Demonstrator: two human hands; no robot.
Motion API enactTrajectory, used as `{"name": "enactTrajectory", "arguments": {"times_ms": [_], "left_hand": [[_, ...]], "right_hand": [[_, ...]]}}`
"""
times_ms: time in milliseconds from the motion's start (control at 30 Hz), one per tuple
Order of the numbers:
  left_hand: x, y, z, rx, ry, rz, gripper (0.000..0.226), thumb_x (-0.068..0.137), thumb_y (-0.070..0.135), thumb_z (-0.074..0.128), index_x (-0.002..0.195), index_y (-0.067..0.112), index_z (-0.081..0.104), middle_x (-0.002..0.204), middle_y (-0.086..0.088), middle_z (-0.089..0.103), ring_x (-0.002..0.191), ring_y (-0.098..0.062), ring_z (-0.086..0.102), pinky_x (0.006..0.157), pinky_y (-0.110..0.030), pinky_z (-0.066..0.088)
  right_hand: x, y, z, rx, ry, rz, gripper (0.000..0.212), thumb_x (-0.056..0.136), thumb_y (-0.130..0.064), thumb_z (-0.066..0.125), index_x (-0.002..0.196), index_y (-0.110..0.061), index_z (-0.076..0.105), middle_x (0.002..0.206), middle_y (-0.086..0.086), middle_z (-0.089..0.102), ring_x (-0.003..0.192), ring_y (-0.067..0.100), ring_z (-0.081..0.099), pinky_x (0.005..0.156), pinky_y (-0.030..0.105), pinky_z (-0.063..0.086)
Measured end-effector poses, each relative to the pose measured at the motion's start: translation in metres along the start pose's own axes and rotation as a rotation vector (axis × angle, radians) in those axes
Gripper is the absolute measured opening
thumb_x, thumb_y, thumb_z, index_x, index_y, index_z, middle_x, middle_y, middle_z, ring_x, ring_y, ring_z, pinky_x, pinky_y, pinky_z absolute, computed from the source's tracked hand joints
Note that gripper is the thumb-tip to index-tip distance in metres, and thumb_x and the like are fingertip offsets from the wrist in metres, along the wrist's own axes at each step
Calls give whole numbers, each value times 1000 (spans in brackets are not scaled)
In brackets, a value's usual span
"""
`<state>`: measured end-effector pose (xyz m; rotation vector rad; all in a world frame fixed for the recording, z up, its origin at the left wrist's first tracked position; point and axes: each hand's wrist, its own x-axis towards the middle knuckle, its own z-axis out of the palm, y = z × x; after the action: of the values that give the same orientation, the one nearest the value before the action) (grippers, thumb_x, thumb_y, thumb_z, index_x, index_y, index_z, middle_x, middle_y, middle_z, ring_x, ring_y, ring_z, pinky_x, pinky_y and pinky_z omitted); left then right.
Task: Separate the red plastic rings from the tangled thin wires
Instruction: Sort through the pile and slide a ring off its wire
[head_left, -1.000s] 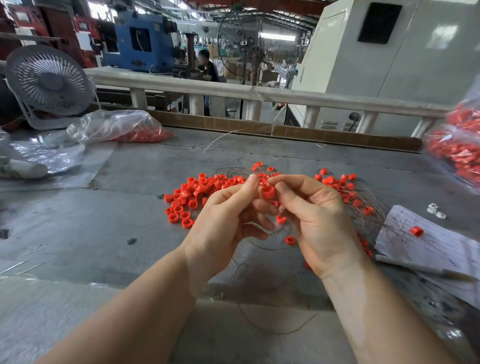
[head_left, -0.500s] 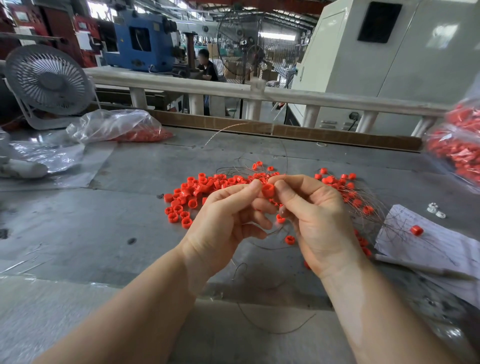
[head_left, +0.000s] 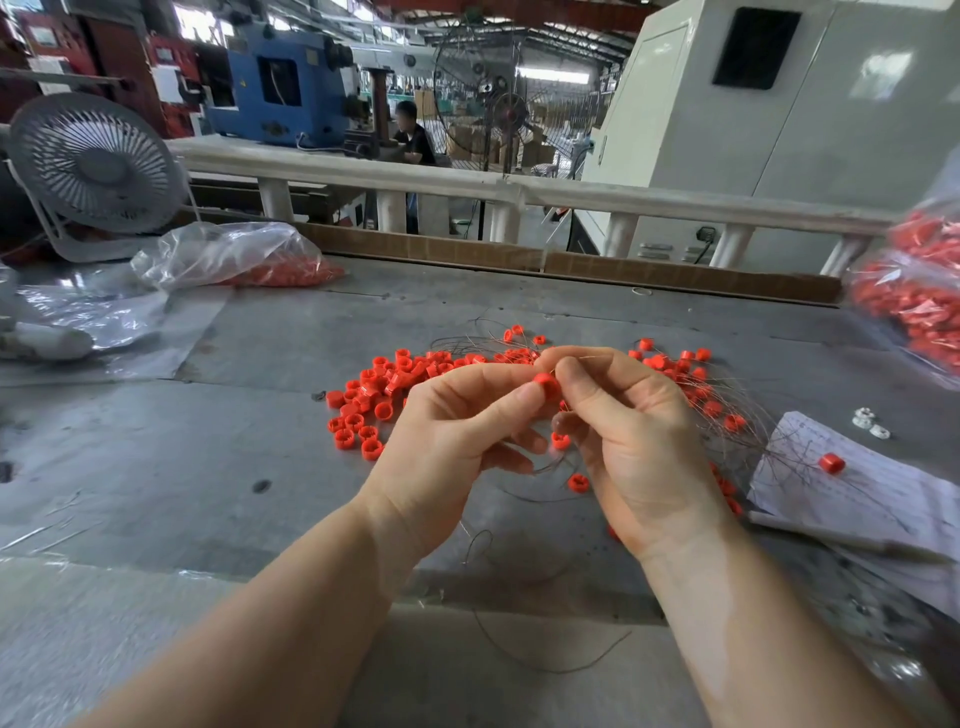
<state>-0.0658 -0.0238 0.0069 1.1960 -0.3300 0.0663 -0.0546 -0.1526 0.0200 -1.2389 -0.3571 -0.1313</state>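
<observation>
A: Entry, hands. Left hand (head_left: 457, 431) pinches one red ring (head_left: 545, 385) between thumb and forefinger, lifted off the bench (head_left: 218, 467). Right hand (head_left: 628, 436) meets it fingertip to fingertip, its grip pressed together on a thin wire (head_left: 584, 358) at the ring, as far as I can tell.

B: Why both raised?

A: Judgement: held clear of the heap, the one wire can be drawn out without snagging the rest.

B: Where are the other rings?

A: Two groups. The loose pile (head_left: 382, 397) lies left of the hands with no wire visible through it, probably the freed ones. The tangled wires (head_left: 727, 410) spread to the right, rings threaded among them, reaching onto a sheet of paper (head_left: 872, 499).

B: So sorting runs right to left?

A: Likely. A clear bag (head_left: 228, 254) of red parts sits far left, beside a small fan (head_left: 96, 163).
</observation>
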Motion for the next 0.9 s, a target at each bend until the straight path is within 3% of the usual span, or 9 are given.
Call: {"name": "enactTrajectory", "arguments": {"times_ms": [200,467,667,800,900], "left_hand": [[-2,2,5,159,90,116,23,66,18,70,88,13,73,71,-3,71,55,-12,63,50,-21,51],[-3,4,6,181,101,127,20,67,19,69,85,14,74,70,-2,70,54,-12,60,48,-21,49],[0,7,2,-68,20,-164,14,72,21,61,69,15,73,64,1,66,49,-8,58,43,-17,44],[2,8,1,-178,-24,-339,13,68,19,58,70,7,64,60,-1,63,46,-8,58,42,-17,45],[2,9,0,-215,-46,-385,15,69,18,56,69,6,65,58,-1,62,46,-9,58,41,-17,45]], "right_hand": [[3,1,-2,47,-35,4,13,72,-19,61,71,-19,75,79,0,71,72,10,64,60,21,51],[3,0,-2,109,-74,7,15,73,-15,59,70,-17,74,75,1,70,68,10,65,52,18,48],[1,3,-2,-42,-32,12,9,71,-23,64,70,-20,72,67,0,68,62,13,62,51,21,43],[1,5,-1,-80,-24,8,9,76,-23,71,68,-19,69,66,4,64,62,25,56,60,41,39],[2,6,-1,-83,-36,-5,11,77,-22,65,66,-18,67,64,6,62,59,26,52,62,45,36]]}}
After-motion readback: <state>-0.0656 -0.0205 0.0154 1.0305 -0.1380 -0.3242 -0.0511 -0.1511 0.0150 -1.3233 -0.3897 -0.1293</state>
